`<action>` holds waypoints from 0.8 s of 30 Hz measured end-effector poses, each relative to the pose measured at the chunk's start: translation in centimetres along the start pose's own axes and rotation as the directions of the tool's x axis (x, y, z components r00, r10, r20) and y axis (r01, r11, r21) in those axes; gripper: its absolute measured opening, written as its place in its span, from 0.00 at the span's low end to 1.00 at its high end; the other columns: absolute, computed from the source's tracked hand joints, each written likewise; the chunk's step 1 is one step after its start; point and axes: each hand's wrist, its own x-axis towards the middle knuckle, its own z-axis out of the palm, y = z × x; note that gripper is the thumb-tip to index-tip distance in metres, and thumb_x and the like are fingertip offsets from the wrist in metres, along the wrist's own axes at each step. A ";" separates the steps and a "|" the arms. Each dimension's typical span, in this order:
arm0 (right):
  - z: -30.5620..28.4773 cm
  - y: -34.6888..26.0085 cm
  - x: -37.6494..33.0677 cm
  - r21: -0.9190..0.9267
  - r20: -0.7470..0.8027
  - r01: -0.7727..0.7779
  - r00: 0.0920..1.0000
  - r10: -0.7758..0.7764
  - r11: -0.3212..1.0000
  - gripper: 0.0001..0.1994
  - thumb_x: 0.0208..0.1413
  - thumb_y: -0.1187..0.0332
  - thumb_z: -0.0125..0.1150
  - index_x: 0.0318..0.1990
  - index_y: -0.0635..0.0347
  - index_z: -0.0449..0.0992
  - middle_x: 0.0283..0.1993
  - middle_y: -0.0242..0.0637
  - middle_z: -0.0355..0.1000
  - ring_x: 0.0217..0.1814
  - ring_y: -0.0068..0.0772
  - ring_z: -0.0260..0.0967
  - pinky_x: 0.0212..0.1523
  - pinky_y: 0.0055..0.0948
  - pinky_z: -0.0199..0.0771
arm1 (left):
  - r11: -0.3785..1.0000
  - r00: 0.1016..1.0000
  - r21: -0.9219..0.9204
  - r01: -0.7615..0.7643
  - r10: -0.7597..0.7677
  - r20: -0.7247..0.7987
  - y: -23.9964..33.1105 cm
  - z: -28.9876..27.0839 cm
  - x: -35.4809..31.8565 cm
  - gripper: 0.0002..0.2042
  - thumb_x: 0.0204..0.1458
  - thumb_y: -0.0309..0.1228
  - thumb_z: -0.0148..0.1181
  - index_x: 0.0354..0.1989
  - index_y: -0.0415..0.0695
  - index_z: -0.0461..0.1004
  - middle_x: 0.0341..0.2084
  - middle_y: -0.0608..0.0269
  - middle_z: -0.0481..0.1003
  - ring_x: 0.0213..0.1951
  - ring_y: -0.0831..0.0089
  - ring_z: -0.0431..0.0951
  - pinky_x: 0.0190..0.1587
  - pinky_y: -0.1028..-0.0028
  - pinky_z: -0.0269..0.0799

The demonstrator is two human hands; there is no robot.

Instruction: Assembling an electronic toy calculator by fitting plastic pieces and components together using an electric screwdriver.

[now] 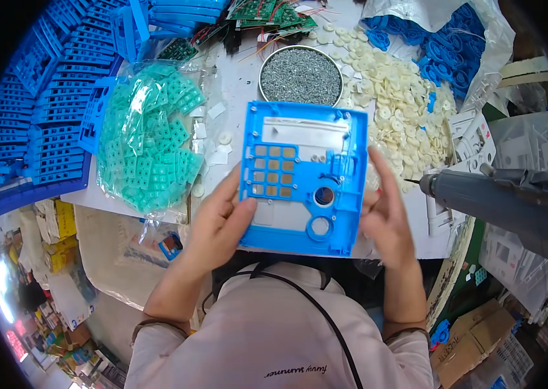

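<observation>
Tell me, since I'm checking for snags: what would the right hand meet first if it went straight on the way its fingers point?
Probably the heap of cream plastic discs beyond the right hand; depth is unclear.

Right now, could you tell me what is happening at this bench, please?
A person holds a blue plastic panel over the table, inner face up. The left hand grips its left edge; the right hand steadies the right edge with fingers spread. Beyond it sit a round tin of screws, a heap of cream rubber buttons and bags of green keypads. A grey power screwdriver is at the right.
</observation>
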 end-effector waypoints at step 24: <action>-0.8 0.3 1.3 -0.997 0.009 0.006 0.999 0.043 0.083 0.27 0.58 0.56 0.68 0.64 0.51 0.74 0.19 0.41 0.72 0.21 0.45 0.73 0.25 0.38 0.71 | 0.517 0.996 0.851 -0.092 0.060 0.072 -3.5 -0.6 2.4 0.36 0.55 0.28 0.64 0.72 0.37 0.57 0.28 0.55 0.75 0.28 0.61 0.77 0.31 0.66 0.69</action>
